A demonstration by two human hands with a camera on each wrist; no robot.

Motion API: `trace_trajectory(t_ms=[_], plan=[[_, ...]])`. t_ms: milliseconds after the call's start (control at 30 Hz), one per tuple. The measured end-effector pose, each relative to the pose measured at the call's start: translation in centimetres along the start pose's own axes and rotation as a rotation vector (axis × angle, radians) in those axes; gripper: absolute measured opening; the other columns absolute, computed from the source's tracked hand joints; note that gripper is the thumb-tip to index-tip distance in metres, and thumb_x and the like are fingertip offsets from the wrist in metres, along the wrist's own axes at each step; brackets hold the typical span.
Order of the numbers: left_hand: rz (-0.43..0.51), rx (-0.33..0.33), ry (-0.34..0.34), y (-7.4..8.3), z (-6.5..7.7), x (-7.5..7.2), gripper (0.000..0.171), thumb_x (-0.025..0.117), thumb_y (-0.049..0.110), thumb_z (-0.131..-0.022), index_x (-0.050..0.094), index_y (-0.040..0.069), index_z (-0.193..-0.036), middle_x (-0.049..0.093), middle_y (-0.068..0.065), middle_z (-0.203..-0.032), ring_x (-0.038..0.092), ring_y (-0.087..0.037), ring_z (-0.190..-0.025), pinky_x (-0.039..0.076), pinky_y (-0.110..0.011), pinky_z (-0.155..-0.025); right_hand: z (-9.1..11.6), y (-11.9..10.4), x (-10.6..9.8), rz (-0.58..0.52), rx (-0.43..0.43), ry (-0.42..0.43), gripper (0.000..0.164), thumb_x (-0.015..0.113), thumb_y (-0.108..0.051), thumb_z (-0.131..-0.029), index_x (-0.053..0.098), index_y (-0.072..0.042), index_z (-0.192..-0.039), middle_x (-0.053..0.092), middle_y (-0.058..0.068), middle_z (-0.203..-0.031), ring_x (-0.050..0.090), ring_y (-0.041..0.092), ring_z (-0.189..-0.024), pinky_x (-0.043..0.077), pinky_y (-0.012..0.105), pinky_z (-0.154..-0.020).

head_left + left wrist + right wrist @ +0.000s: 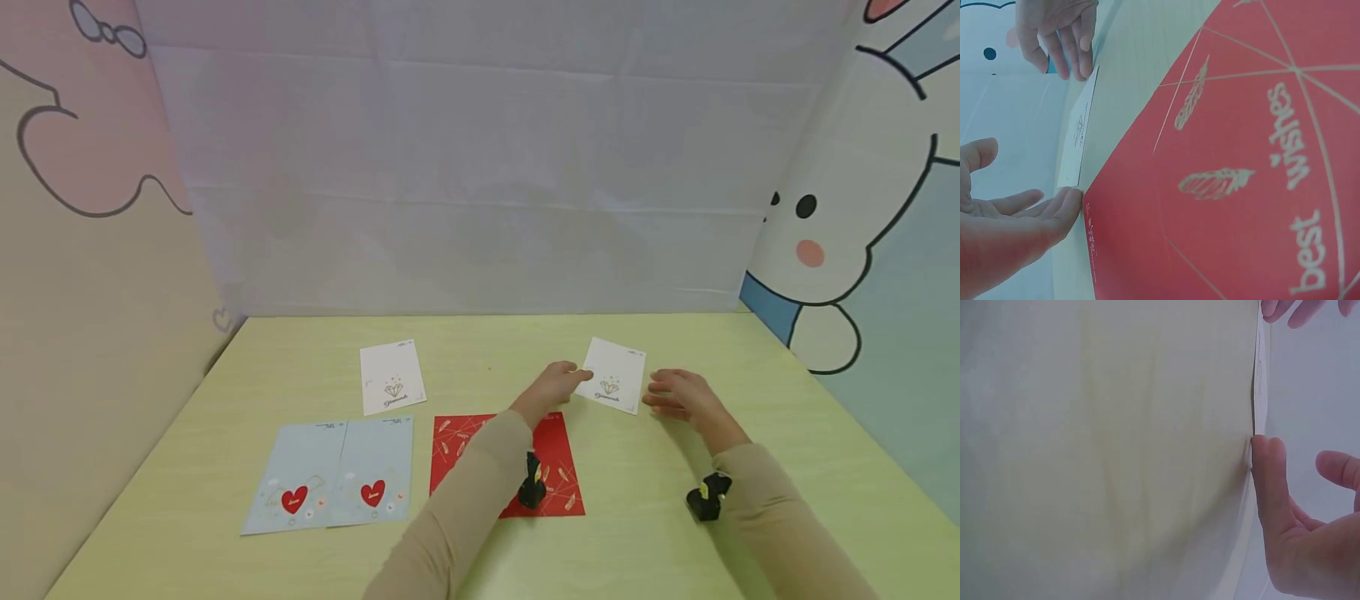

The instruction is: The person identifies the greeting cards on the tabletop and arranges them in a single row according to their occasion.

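A white card (615,367) with a gold diamond print lies at the back right of the table, between the two hands. From its left side, my left hand (553,388) reaches in, fingertips right at the edge and thumb overlapping the card in the head view. Opposite, my right hand (690,400) has its fingertips beside the right edge. In the right wrist view the card (1260,381) shows as a thin strip with fingers (1269,475) at its near end. The thumbs of both hands stand apart from their extended fingers.
Beneath my left forearm lies a red card (558,467) with feathers and "best wishes" lettering, partly hidden. Left of it are two light-blue panels (307,458) with red hearts, side by side. Another white diamond card (390,371) lies behind them. A pale backdrop (480,183) closes the table's (187,483) far edge.
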State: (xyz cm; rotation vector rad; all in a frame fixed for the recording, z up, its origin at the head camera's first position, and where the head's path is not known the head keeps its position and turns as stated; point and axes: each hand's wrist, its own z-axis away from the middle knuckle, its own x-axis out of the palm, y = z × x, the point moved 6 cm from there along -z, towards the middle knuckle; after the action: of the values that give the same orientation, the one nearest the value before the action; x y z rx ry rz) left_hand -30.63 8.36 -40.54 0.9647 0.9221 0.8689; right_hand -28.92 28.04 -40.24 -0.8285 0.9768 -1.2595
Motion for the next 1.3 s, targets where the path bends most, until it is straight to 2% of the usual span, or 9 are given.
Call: trace_trajectory(t_ms=[233,467,633,900,1100,1300], plan=[[-0.009,-0.021,0.008,-0.1,-0.1,0.1,0.056,0.053,0.032,-0.088,0.039,-0.001,-0.13,0.041,-0.011,-0.131,0.049,-0.03,-0.107,0.037,-0.038,-0.09,0.2,0.0,0.3,-0.032,0.003,-0.003,0.059,0.042,-0.018,-0.091,0.012,0.013,-0.133,0.043,0.02,-0.111,0.062,0.009,-0.069,0.049,0.026,-0.068],[0.046,-0.038,0.032,0.0,0.0,0.2,0.053,0.054,0.028,-0.088,0.041,-0.002,-0.128,0.044,-0.012,-0.127,0.046,-0.026,-0.111,0.042,-0.035,-0.084,0.2,0.1,0.5,-0.024,0.0,-0.004,0.061,0.042,-0.018,-0.091,0.01,0.013,-0.133,0.043,0.021,-0.112,0.062,0.01,-0.07,0.049,0.026,-0.069],[0.048,-0.037,0.035,-0.2,-0.1,0.3,0.05,0.053,0.027,-0.088,0.042,-0.003,-0.127,0.045,-0.012,-0.126,0.047,-0.026,-0.11,0.043,-0.034,-0.082,0.2,0.2,0.3,-0.031,0.01,-0.015,0.063,0.042,-0.018,-0.092,0.006,0.014,-0.134,0.044,0.019,-0.11,0.062,0.011,-0.071,0.049,0.026,-0.07],[0.043,-0.036,0.039,-0.3,-0.1,0.1,0.05,0.053,0.028,-0.088,0.043,-0.001,-0.127,0.045,-0.011,-0.127,0.047,-0.025,-0.11,0.044,-0.033,-0.082,0.0,0.3,0.3,-0.066,0.018,-0.032,0.058,0.041,-0.015,-0.092,0.013,0.014,-0.133,0.053,0.006,-0.092,0.061,0.01,-0.071,0.049,0.025,-0.069],[0.058,-0.041,0.038,-0.4,-0.1,0.1,0.048,0.055,0.027,-0.087,0.046,-0.001,-0.125,0.047,-0.011,-0.123,0.047,-0.025,-0.109,0.044,-0.033,-0.081,0.0,0.0,1.0,-0.027,-0.021,-0.057,0.057,0.044,-0.012,-0.091,0.016,0.013,-0.133,0.055,0.0,-0.083,0.057,0.007,-0.067,0.049,0.023,-0.065],[0.065,-0.03,0.051,-0.5,-0.4,0.1,0.045,0.056,0.025,-0.087,0.049,-0.002,-0.122,0.05,-0.011,-0.12,0.05,-0.025,-0.106,0.045,-0.032,-0.078,0.0,-0.2,1.3,0.03,-0.062,-0.011,0.053,0.047,-0.006,-0.088,0.023,0.012,-0.132,0.053,0.001,-0.082,0.054,0.006,-0.064,0.048,0.022,-0.062]])
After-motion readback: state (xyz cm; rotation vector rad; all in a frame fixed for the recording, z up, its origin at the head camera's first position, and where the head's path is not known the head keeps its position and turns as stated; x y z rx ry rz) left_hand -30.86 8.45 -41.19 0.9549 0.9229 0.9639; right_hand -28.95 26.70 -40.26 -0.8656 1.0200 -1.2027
